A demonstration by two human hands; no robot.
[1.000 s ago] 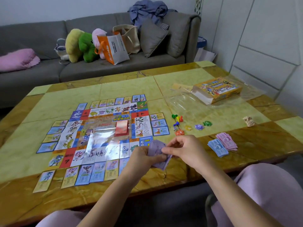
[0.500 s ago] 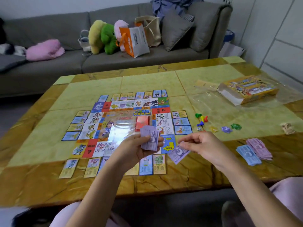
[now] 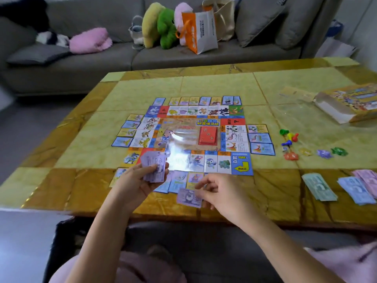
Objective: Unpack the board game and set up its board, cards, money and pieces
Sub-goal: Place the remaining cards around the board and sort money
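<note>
The game board (image 3: pixel 189 137) lies flat mid-table with a red card deck (image 3: pixel 208 135) on it and property cards (image 3: pixel 261 137) laid around its edges. My left hand (image 3: pixel 138 180) grips a stack of purple money notes (image 3: pixel 154 168) over the board's near left corner. My right hand (image 3: pixel 220 193) pinches a single purple note (image 3: pixel 188 198) low over the table's near edge. Sorted money piles lie at the right: green (image 3: pixel 319 186), blue (image 3: pixel 356 189), pink (image 3: pixel 367 180). Coloured pawns (image 3: pixel 288 136), a die (image 3: pixel 285 149) and small translucent pieces (image 3: pixel 324 153) sit right of the board.
The open game box (image 3: pixel 355 103) and clear plastic wrap (image 3: pixel 295 113) lie at the far right of the table (image 3: pixel 81 190). A grey sofa (image 3: pixel 102 64) with plush toys, bags and cushions stands behind. My knees are under the near edge.
My view has swung left and closer. My hands have drawn apart: the right pulled one purple note off the stack and lowered it toward the table; the left moved left with the stack.
</note>
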